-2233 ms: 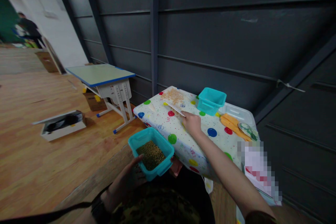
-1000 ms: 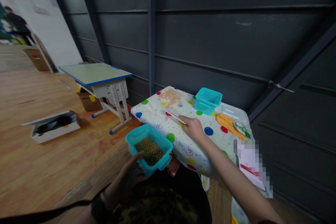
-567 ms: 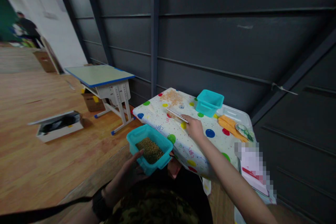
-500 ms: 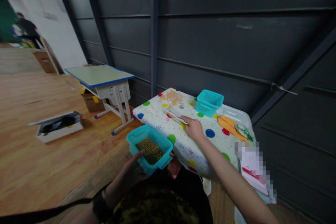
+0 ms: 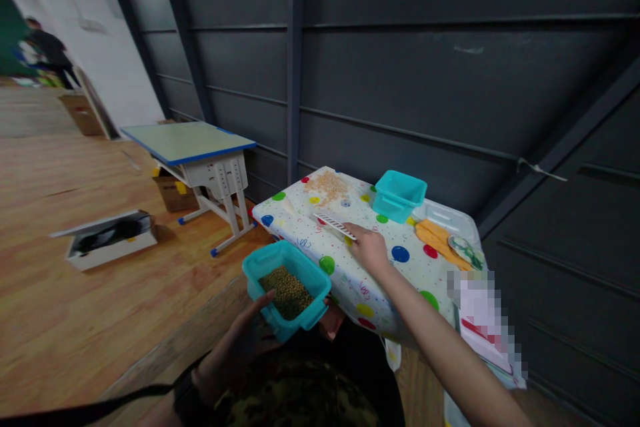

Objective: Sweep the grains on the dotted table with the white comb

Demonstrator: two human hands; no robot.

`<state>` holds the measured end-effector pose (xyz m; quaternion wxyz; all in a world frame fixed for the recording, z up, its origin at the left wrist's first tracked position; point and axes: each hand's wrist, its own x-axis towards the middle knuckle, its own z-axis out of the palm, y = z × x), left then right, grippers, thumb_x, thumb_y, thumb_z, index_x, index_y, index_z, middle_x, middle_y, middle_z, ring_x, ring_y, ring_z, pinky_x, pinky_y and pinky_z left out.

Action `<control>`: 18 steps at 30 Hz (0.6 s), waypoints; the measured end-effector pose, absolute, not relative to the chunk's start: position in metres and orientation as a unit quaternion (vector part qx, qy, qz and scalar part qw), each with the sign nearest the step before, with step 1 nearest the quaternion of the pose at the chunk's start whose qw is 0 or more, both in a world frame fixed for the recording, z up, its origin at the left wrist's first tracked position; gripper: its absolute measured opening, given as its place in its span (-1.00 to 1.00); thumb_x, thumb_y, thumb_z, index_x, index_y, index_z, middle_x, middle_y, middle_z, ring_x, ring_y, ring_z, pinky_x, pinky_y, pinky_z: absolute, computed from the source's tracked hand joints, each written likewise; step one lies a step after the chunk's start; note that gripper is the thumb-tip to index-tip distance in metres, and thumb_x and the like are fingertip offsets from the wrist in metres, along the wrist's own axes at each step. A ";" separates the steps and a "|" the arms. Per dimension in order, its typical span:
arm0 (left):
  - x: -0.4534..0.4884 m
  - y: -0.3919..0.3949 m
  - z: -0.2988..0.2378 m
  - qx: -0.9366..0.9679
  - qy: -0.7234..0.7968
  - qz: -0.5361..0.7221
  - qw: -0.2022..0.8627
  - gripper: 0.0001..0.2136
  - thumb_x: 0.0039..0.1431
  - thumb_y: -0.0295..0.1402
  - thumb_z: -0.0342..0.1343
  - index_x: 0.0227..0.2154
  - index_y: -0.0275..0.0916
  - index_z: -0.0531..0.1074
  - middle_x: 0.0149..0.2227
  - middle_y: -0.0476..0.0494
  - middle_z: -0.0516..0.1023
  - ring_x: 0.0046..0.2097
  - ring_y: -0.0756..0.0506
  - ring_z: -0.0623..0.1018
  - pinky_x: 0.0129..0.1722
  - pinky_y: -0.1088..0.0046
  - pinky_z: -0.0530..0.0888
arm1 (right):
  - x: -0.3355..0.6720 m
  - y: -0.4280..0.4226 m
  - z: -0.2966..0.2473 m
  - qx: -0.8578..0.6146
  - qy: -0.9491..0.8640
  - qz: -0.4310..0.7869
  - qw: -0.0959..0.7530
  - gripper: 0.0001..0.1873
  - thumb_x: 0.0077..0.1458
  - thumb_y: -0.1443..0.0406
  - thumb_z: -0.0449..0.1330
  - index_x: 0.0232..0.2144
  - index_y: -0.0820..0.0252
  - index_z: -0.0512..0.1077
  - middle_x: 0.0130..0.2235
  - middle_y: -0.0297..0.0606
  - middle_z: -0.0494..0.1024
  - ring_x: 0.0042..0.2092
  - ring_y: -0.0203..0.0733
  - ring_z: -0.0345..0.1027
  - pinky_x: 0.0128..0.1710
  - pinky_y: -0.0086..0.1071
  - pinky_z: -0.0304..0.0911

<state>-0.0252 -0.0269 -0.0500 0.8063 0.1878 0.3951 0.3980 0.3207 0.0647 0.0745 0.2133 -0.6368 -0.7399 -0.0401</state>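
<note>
My left hand [image 5: 246, 328] grips the near side of a turquoise plastic bin [image 5: 316, 275], thumb over the rim. Inside lie small greenish and tan grains, like mixed beans [image 5: 286, 290]. The bin is held just off the front edge of the table [image 5: 373, 260], which has a white cloth with coloured dots. Over the cloth, my right hand [image 5: 371, 248] is closed on one end of a flat white slotted strip [image 5: 334, 223]; its exact kind cannot be made out. Beyond the strip, small pale bits [image 5: 327, 185] are spread on the cloth.
A second turquoise bin [image 5: 399, 197] stands at the table's back, beside a clear tray [image 5: 453, 219]. An orange cloth [image 5: 435, 240] and a round patterned item [image 5: 465, 250] lie on the right. A desk [image 5: 190, 142] and an open white box [image 5: 110, 240] are to the left; a dark wall rises behind.
The white strip and my right hand have shifted very slightly left and down. The bin in my left hand sits marginally lower. The pale bits look unchanged.
</note>
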 end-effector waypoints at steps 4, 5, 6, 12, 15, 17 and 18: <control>-0.021 -0.028 -0.041 0.193 0.432 0.394 0.788 0.01 0.15 -0.18 0.47 0.57 0.04 0.04 0.26 -0.38 0.64 0.20 -0.49 0.70 0.20 -0.11 0.62 | 0.317 0.060 0.077 -0.629 -0.758 -0.028 0.170 -0.30 0.14 0.54 0.16 0.29 0.11 0.59 0.30 -0.24 0.61 0.30 -0.06 0.56 0.33 -0.24 0.43; -0.020 -0.027 -0.041 0.188 0.441 0.388 0.787 0.03 0.15 -0.15 0.48 0.57 0.03 0.02 0.25 -0.38 0.65 0.18 -0.48 0.71 0.19 -0.12 0.62 | 0.315 0.058 0.077 -0.621 -0.767 -0.027 0.159 -0.30 0.14 0.53 0.17 0.30 0.13 0.58 0.30 -0.22 0.60 0.31 -0.05 0.55 0.33 -0.23 0.43; -0.020 -0.027 -0.041 0.187 0.443 0.385 0.788 0.03 0.16 -0.13 0.47 0.58 0.03 0.01 0.24 -0.37 0.65 0.17 -0.47 0.71 0.18 -0.11 0.63 | 0.313 0.057 0.077 -0.612 -0.776 -0.027 0.149 -0.30 0.14 0.52 0.18 0.31 0.14 0.57 0.31 -0.20 0.59 0.32 -0.04 0.54 0.33 -0.22 0.44; -0.028 -0.025 -0.053 0.195 0.401 0.392 0.805 0.06 0.18 -0.24 0.46 0.60 0.13 -0.07 0.26 -0.26 0.66 0.18 -0.41 0.71 0.16 -0.03 0.64 | 0.308 0.056 0.075 -0.605 -0.779 -0.036 0.161 -0.28 0.12 0.53 0.19 0.31 0.10 0.58 0.29 -0.22 0.61 0.28 -0.06 0.58 0.31 -0.26 0.45; -0.031 -0.023 -0.059 0.183 0.411 0.382 0.807 0.09 0.19 -0.25 0.46 0.62 0.12 -0.13 0.20 -0.25 0.70 0.08 -0.40 0.75 0.17 -0.06 0.63 | 0.314 0.061 0.076 -0.640 -0.745 -0.041 0.182 -0.28 0.13 0.55 0.17 0.28 0.04 0.61 0.25 -0.26 0.64 0.22 -0.05 0.63 0.28 -0.25 0.47; -0.031 -0.022 -0.062 0.172 0.394 0.382 0.818 0.10 0.23 -0.23 0.44 0.63 0.12 -0.19 0.16 -0.25 0.72 0.02 -0.39 0.77 0.18 -0.08 0.61 | 0.318 0.063 0.077 -0.660 -0.727 -0.039 0.186 -0.29 0.14 0.56 0.15 0.27 0.04 0.61 0.24 -0.26 0.64 0.21 -0.04 0.64 0.28 -0.23 0.47; -0.032 -0.021 -0.063 0.157 0.373 0.380 0.832 0.09 0.25 -0.24 0.43 0.63 0.13 -0.21 0.15 -0.24 0.73 0.02 -0.37 0.77 0.21 -0.08 0.59 | 0.320 0.063 0.078 -0.664 -0.723 -0.036 0.186 -0.29 0.14 0.57 0.15 0.27 0.04 0.61 0.24 -0.26 0.65 0.21 -0.04 0.64 0.29 -0.22 0.46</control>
